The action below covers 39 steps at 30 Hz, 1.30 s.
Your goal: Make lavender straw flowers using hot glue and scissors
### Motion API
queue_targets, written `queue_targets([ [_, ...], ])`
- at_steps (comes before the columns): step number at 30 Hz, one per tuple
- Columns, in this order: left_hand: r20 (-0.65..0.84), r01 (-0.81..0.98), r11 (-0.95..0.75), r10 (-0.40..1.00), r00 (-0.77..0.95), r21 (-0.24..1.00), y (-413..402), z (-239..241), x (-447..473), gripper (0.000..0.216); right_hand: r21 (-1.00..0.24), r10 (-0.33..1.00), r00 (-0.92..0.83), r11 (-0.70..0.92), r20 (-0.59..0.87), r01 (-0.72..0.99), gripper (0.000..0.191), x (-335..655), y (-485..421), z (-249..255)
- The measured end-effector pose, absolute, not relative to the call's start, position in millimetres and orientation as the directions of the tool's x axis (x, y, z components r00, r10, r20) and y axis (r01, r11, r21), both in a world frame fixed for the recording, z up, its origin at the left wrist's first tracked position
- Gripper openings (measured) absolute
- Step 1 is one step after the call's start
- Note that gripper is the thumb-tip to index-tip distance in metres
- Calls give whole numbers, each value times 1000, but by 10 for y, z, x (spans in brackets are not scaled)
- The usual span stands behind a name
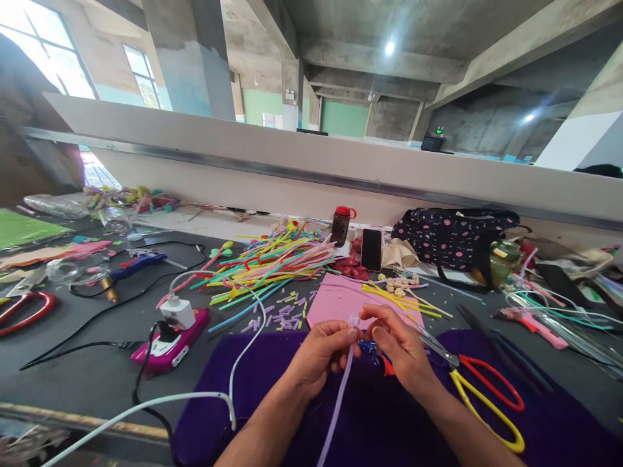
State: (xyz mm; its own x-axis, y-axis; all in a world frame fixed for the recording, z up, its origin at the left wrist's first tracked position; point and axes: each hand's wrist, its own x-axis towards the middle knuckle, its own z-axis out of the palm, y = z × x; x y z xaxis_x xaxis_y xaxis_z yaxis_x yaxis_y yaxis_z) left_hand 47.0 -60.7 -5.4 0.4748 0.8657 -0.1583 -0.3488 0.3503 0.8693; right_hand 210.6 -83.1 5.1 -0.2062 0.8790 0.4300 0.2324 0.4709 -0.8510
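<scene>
A lilac fuzzy pipe cleaner (339, 395) hangs down from my left hand (324, 353), which is closed with thumb and index finger pinched around its upper part. Its top end is bunched into a small looped head (354, 320) that sticks up above the pinch. Close on the right side is my right hand (396, 344), its thumb and index finger apart and curved toward the head. Whether a right fingertip touches it is hard to make out. Beneath both hands lies a dark purple cloth (272, 383), with a pink sheet (335, 295) just beyond.
Scissors (489, 383) with red and yellow handles lie at right. Short lilac pieces (282, 318) and a pile of coloured pipe cleaners (272, 259) spread at left centre. A magenta power strip (170, 347) trails cables. A red-lidded bottle (341, 227) and phone (371, 250) stand behind.
</scene>
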Motion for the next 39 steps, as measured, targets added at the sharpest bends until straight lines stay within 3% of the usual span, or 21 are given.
queue_targets([
  [18,-197,-319,408,826,528,855,-614,-43,483,21,-713,787,-302,616,538,335,27,2104,-800,81],
  [31,-193,-336,404,835,516,851,-599,-78,479,22,-723,790,-297,612,537,321,26,2098,-804,62],
  [39,-168,-322,389,822,543,863,-617,-55,459,23,-835,855,-265,504,446,222,34,2116,-813,40],
])
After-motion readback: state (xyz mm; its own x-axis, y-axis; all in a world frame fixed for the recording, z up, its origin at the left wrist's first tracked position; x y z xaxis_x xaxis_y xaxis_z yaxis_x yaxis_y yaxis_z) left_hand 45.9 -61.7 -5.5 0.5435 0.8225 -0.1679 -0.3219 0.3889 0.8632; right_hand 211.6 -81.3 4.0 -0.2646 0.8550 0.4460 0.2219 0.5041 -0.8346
